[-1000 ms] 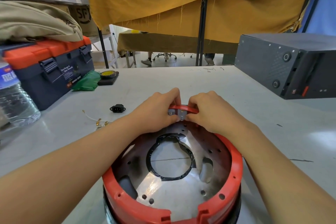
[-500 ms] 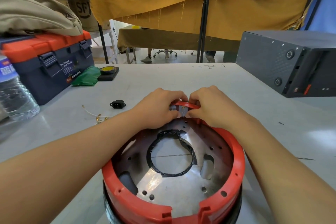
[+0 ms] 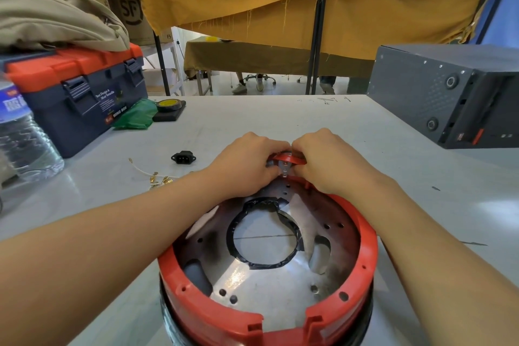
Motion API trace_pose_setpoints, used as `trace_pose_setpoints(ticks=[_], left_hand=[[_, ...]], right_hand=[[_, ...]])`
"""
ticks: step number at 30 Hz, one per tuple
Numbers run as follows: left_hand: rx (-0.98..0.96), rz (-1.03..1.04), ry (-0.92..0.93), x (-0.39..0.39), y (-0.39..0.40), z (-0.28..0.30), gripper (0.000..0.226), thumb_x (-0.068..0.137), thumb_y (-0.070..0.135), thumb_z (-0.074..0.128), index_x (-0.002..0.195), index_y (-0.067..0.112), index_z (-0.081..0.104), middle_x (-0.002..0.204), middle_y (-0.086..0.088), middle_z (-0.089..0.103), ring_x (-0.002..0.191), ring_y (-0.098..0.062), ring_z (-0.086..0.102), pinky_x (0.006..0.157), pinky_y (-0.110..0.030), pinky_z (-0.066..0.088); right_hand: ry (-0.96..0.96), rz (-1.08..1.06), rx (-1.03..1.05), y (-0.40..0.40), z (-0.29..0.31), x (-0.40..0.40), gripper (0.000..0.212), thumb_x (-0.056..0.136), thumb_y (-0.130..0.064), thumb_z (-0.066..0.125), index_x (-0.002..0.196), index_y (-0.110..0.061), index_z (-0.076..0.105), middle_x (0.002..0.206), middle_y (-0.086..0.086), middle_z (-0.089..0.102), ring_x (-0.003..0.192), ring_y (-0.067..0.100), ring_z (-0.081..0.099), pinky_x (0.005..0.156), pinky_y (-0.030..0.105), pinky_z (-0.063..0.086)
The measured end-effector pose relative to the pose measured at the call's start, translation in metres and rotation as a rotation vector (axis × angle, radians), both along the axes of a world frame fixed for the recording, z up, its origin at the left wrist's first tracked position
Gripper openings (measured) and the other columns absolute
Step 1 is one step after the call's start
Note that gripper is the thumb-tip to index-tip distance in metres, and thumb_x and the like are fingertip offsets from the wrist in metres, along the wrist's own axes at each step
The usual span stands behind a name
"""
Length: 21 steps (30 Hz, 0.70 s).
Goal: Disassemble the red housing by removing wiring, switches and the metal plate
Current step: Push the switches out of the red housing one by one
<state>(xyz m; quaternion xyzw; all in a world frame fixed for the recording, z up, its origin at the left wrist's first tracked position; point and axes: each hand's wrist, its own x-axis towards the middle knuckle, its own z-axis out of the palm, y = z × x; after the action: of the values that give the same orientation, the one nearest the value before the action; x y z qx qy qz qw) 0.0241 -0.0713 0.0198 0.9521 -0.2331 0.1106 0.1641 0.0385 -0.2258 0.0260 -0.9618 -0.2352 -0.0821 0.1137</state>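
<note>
A round red housing (image 3: 365, 250) sits on the grey table in front of me, its open side up. Inside lies a shiny metal plate (image 3: 269, 286) with a central hole ringed in black tape. At the housing's far rim my left hand (image 3: 247, 163) and my right hand (image 3: 331, 160) meet, fingers curled round a small switch (image 3: 284, 167) with metal terminals set in the rim. A removed black power socket (image 3: 183, 157) and loose white wires with brass terminals (image 3: 157, 177) lie on the table to the left.
A blue and orange toolbox (image 3: 81, 93) with beige cloth on it stands at the back left, a water bottle (image 3: 22, 137) beside it. Green cloth (image 3: 137, 115) and a yellow tape roll (image 3: 168, 105) lie nearby. A dark metal case (image 3: 443, 93) fills the right.
Both hands stay at the far rim on the switch. The fingers have closed in slightly around it; the housing has not visibly moved.
</note>
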Motion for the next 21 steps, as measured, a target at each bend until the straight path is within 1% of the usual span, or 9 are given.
trace_pose_setpoints(ticks=[2, 4, 6, 8, 11, 14, 16, 18, 21], left_hand=[[0.011, 0.018, -0.032, 0.0003, -0.0033, 0.0002, 0.033, 0.083, 0.011, 0.054, 0.111, 0.024, 0.065, 0.07, 0.003, 0.055, 0.069, -0.023, 0.048, 0.071, -0.041, 0.048], [0.001, 0.014, -0.035, 0.0006, -0.0042, 0.0007, 0.036, 0.082, 0.009, 0.053, 0.112, 0.025, 0.065, 0.067, 0.005, 0.051, 0.066, -0.021, 0.045, 0.069, -0.039, 0.047], [-0.018, 0.012, -0.027, 0.0004, -0.0032, 0.0011, 0.038, 0.082, 0.009, 0.054, 0.114, 0.026, 0.065, 0.069, 0.004, 0.056, 0.066, -0.02, 0.047, 0.069, -0.038, 0.047], [-0.045, 0.011, -0.014, 0.0007, -0.002, 0.0006, 0.037, 0.081, 0.01, 0.056, 0.113, 0.026, 0.066, 0.075, 0.001, 0.064, 0.067, -0.019, 0.049, 0.07, -0.037, 0.048], [-0.097, 0.014, 0.025, 0.0009, -0.0004, 0.0004, 0.032, 0.081, 0.013, 0.059, 0.11, 0.024, 0.068, 0.085, 0.0, 0.07, 0.072, -0.017, 0.054, 0.074, -0.036, 0.048], [-0.148, 0.028, 0.04, 0.0014, 0.0019, 0.0012, 0.032, 0.081, 0.018, 0.065, 0.113, 0.024, 0.068, 0.095, 0.002, 0.072, 0.083, -0.014, 0.059, 0.078, -0.025, 0.044], [-0.169, 0.031, 0.056, 0.0012, 0.0031, 0.0025, 0.034, 0.081, 0.02, 0.067, 0.115, 0.024, 0.067, 0.1, 0.003, 0.072, 0.089, -0.013, 0.061, 0.08, -0.021, 0.042], [-0.188, 0.027, 0.091, 0.0006, 0.0037, 0.0043, 0.036, 0.081, 0.021, 0.067, 0.117, 0.024, 0.067, 0.104, 0.003, 0.071, 0.095, -0.012, 0.062, 0.086, -0.024, 0.044], [-0.225, 0.029, 0.147, 0.0005, 0.0048, 0.0059, 0.038, 0.082, 0.02, 0.066, 0.119, 0.023, 0.066, 0.107, 0.004, 0.071, 0.098, -0.009, 0.062, 0.09, -0.025, 0.045]], right_hand=[[-0.026, 0.003, -0.024, 0.0015, -0.0001, -0.0006, 0.016, 0.088, -0.023, 0.061, 0.098, -0.01, 0.064, 0.09, 0.013, 0.058, 0.08, 0.034, 0.057, 0.065, 0.035, 0.047], [-0.039, 0.001, -0.025, 0.0016, 0.0, -0.0011, 0.018, 0.089, -0.023, 0.061, 0.103, -0.013, 0.065, 0.093, 0.013, 0.06, 0.082, 0.033, 0.058, 0.066, 0.036, 0.048], [-0.051, -0.007, -0.019, 0.0011, -0.0007, -0.0016, 0.017, 0.089, -0.024, 0.06, 0.101, -0.012, 0.065, 0.09, 0.012, 0.058, 0.081, 0.033, 0.058, 0.064, 0.035, 0.045], [-0.047, -0.015, -0.013, 0.0003, -0.0017, -0.0014, 0.015, 0.089, -0.026, 0.061, 0.094, -0.012, 0.062, 0.085, 0.01, 0.054, 0.077, 0.031, 0.055, 0.062, 0.033, 0.04], [-0.015, -0.029, 0.02, -0.0004, -0.0015, -0.0027, 0.014, 0.088, -0.03, 0.062, 0.083, -0.018, 0.055, 0.079, 0.006, 0.05, 0.075, 0.029, 0.052, 0.06, 0.031, 0.036], [-0.003, -0.032, 0.048, -0.0019, -0.0026, -0.0032, 0.017, 0.087, -0.032, 0.062, 0.078, -0.02, 0.053, 0.074, 0.003, 0.048, 0.073, 0.028, 0.052, 0.056, 0.03, 0.033], [0.0, -0.029, 0.066, -0.0026, -0.0033, -0.004, 0.016, 0.086, -0.034, 0.063, 0.084, -0.019, 0.06, 0.079, 0.004, 0.053, 0.075, 0.028, 0.055, 0.057, 0.03, 0.036], [0.007, -0.03, 0.087, -0.0036, -0.0033, -0.0041, 0.018, 0.085, -0.035, 0.064, 0.091, -0.018, 0.064, 0.087, 0.007, 0.06, 0.08, 0.029, 0.058, 0.063, 0.032, 0.042], [0.022, -0.029, 0.108, -0.0032, -0.0029, -0.0057, 0.017, 0.084, -0.036, 0.064, 0.089, -0.019, 0.066, 0.088, 0.008, 0.061, 0.081, 0.03, 0.059, 0.066, 0.035, 0.047]])
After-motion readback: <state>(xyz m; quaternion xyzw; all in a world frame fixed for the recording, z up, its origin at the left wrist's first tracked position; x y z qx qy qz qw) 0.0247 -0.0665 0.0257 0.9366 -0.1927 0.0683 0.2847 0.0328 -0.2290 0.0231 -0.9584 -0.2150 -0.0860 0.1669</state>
